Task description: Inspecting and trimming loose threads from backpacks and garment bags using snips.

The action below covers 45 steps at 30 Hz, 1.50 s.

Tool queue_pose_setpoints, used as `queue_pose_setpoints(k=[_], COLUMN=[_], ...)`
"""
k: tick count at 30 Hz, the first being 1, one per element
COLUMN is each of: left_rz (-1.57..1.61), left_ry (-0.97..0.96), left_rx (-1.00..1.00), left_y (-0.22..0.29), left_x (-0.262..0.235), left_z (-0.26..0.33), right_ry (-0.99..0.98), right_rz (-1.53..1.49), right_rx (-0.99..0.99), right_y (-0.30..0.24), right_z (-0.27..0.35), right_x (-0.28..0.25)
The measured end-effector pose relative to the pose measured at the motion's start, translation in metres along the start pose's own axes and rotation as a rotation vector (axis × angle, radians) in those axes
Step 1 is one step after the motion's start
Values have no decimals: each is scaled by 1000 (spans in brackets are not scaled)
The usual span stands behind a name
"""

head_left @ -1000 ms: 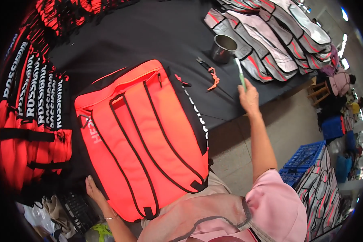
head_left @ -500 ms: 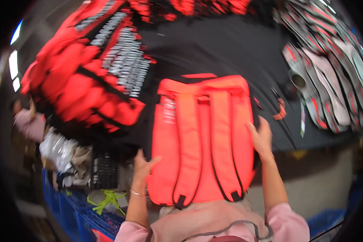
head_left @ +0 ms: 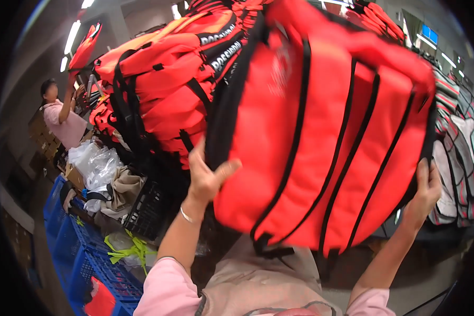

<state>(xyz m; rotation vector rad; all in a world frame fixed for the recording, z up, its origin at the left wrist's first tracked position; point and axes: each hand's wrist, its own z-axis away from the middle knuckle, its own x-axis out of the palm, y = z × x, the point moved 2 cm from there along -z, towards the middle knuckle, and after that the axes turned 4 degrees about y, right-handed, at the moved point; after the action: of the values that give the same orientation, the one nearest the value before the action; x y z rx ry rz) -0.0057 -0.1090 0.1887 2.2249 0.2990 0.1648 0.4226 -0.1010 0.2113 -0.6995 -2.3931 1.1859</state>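
Aloft, red backpack (head_left: 324, 142), inside hidden.

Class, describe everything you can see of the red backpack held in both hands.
The red backpack looks like fabric, slightly blurred. Its strap side faces the camera, with two wide red shoulder straps edged in black. Pale printing marks the upper left; a black side panel shows at left. It is held up at a tilt, its top reaching the picture's upper edge. The left hand and right hand grip opposite sides.
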Motion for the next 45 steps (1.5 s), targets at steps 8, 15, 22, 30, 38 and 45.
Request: queue_pose_setpoints(k=[8, 15, 22, 30, 38, 45], left_rz=[-231, -392, -100, -653, 560, 682], left_ry=[147, -72, -107, 88, 411, 82], left_rx=[225, 123, -452, -382, -1022, -825], left_y=[-49, -48, -85, -145, -119, -35], left_x=[35, -1, -16, -82, -77, -46], left_z=[-106, -121, -74, 35, 181, 73], right_ry=[98, 112, -167, -615, -529, -471], right_rz=[376, 36, 296, 456, 284, 91], right_rx=[-211, -131, 13, 281, 297, 435], right_y=[9, -34, 33, 202, 203, 137], right_z=[-85, -74, -60, 90, 115, 38], right_x=[58, 49, 37, 74, 94, 52])
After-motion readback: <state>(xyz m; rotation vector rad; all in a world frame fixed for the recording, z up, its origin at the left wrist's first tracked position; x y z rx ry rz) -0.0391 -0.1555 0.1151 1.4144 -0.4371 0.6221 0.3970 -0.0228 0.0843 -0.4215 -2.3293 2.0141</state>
